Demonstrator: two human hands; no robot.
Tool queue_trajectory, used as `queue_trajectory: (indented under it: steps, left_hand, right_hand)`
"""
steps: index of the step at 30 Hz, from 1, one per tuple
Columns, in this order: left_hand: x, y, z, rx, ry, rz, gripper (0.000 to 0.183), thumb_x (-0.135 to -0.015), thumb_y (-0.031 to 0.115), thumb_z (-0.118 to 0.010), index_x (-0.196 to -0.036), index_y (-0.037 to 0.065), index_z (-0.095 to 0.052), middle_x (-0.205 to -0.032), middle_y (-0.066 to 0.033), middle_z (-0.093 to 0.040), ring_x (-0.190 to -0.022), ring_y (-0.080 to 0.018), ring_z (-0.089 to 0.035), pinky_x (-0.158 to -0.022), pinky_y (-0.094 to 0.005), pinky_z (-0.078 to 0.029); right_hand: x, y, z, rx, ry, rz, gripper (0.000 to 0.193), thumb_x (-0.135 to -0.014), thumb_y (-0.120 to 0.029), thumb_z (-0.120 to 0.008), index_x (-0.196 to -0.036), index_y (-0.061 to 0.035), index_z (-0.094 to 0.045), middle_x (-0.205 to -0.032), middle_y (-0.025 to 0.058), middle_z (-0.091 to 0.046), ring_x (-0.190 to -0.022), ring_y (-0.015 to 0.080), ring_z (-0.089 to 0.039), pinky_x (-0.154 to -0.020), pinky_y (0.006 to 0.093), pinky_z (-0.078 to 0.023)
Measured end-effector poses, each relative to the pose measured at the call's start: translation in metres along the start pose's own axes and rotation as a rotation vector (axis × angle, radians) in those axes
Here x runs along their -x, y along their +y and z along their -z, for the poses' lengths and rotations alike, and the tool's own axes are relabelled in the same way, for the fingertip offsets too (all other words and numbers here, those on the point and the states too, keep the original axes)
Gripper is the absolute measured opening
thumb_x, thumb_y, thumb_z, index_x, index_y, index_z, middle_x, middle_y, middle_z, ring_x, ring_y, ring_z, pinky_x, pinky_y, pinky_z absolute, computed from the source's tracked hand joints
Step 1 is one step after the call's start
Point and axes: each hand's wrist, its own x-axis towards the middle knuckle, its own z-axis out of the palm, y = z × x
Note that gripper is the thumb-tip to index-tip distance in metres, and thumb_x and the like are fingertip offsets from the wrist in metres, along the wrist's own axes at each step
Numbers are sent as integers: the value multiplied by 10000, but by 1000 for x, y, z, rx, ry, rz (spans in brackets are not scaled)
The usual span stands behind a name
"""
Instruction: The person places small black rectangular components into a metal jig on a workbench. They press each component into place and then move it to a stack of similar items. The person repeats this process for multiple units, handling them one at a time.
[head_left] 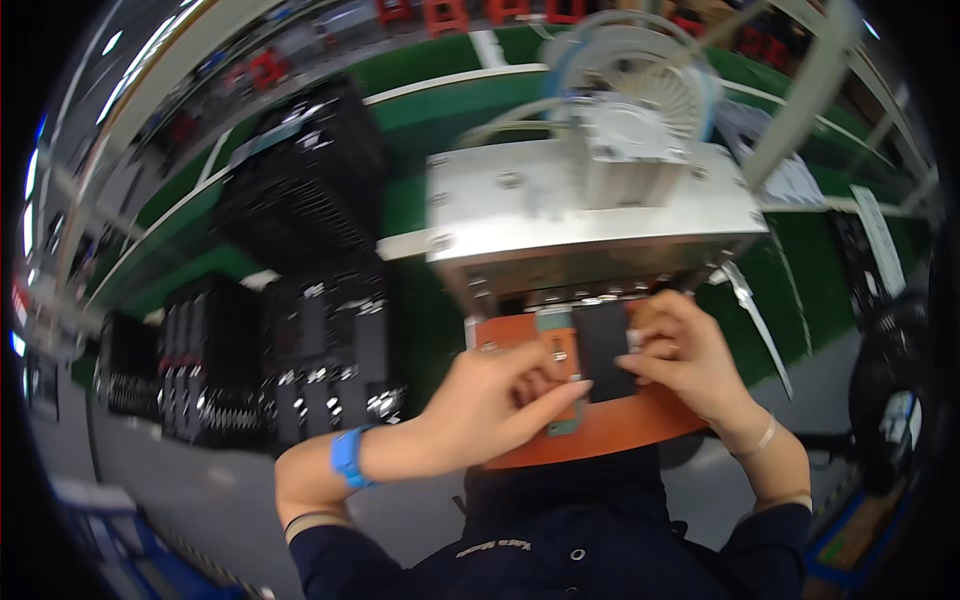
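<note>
A flat black rectangular piece [606,352] lies on an orange plate [640,412] at the front of a silver bench press [590,205]. Along its left side runs a narrow green strip [563,424] with small metal parts on it. My left hand [505,395] is closed over the strip, fingers curled and thumb reaching to the black piece's lower left corner; what it pinches is hidden. At the right edge of the black piece, my right hand [683,350] is closed, with thumb and fingertips pinched against that edge.
Stacked black plastic trays [300,180] stand left of the press, with more black trays [325,350] nearer me. A coiled clear hose reel [640,75] sits behind the press. A thin white strip [757,318] lies on the green bench at right, beside a grey frame post [815,95].
</note>
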Motion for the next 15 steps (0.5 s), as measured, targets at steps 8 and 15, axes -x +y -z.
queue_trajectory:
  steps: [8,15]
  left_hand:
    - [43,3,-15,483,169,89,203,-881,139,-688,-900,-42,-600,-699,-37,-632,-610,-71,-616,-509,-237,-472]
    - [110,-126,181,-262,993,132,407,-939,144,-588,-1290,-55,-533,-1089,-134,-684,-958,-128,-625,-859,-257,-480]
  right_hand:
    - [67,27,-35,292,240,777,550,-797,-76,-760,-1199,-29,-388,-1231,171,-444,-1100,283,-575,-901,370,-535]
    - [61,129,12,120,854,625,654,-973,-567,-335,-1323,-16,-372,-1357,188,-413,-1275,315,-429,-1065,465,-358]
